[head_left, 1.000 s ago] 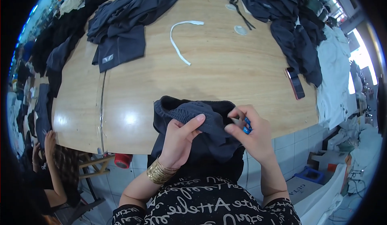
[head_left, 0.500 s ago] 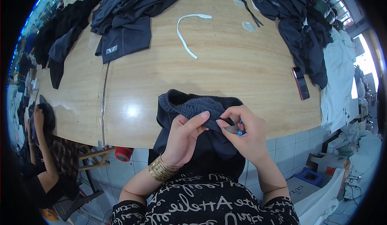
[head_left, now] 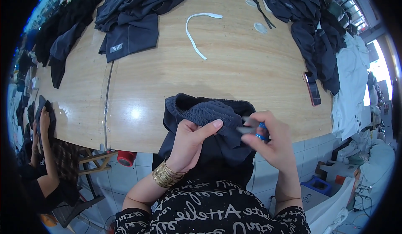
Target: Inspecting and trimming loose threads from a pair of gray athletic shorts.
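Note:
A dark navy garment (head_left: 209,144) with a gathered elastic waistband (head_left: 205,111) lies over the table's near edge and hangs toward me. My left hand (head_left: 193,138) pinches the waistband between thumb and fingers; a gold bangle stack sits on that wrist. Just right of the cloth, my right hand (head_left: 271,139) grips small thread snips (head_left: 261,132) with blue on the handle. Their grey blades stand apart and point left at the waistband's edge, somewhat blurred. Whether they touch the fabric I cannot tell.
A white curved strip (head_left: 193,37) rests on the wooden table (head_left: 167,79). Dark garments (head_left: 130,28) are heaped at the far left, more (head_left: 314,45) at the right beside a phone (head_left: 312,89). Another person's arm (head_left: 48,146) works with cloth at the left edge.
My right hand has drawn away to the right from the waistband, and the snips' blades now show apart. My left hand keeps its hold on the garment.

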Tool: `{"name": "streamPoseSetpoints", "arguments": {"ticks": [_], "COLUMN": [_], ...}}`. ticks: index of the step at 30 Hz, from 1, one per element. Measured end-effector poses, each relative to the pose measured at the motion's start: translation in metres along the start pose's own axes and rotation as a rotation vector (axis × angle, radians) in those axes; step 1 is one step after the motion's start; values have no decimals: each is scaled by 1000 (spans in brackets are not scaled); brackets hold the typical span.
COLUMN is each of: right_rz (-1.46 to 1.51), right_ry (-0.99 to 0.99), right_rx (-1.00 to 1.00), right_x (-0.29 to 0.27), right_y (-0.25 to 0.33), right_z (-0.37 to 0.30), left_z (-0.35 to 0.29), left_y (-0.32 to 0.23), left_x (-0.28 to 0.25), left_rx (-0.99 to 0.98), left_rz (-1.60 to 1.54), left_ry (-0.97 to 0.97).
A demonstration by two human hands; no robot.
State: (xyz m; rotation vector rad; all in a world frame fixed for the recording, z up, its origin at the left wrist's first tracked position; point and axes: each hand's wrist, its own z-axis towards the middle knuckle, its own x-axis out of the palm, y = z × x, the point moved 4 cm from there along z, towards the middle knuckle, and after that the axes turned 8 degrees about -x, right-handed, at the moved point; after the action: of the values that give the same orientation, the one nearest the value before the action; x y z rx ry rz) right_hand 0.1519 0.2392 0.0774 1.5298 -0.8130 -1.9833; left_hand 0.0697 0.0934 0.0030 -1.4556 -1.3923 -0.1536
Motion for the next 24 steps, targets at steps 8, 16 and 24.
{"name": "streamPoseSetpoints", "arguments": {"ticks": [8,16,24], "right_rz": [-332,-371,-407], "right_ry": [-60,-49,-37], "right_rx": [-260,-272,-272], "right_x": [11,16,18], "right_y": [4,5,5], "right_z": [1,2,3], "left_z": [-2,-2,-1], "left_y": [-3,-3,0], "left_x": [3,3,1], "left_rx": [-5,-15,-27], "left_rz": [20,39,39], "left_ry": [3,47,51]}}
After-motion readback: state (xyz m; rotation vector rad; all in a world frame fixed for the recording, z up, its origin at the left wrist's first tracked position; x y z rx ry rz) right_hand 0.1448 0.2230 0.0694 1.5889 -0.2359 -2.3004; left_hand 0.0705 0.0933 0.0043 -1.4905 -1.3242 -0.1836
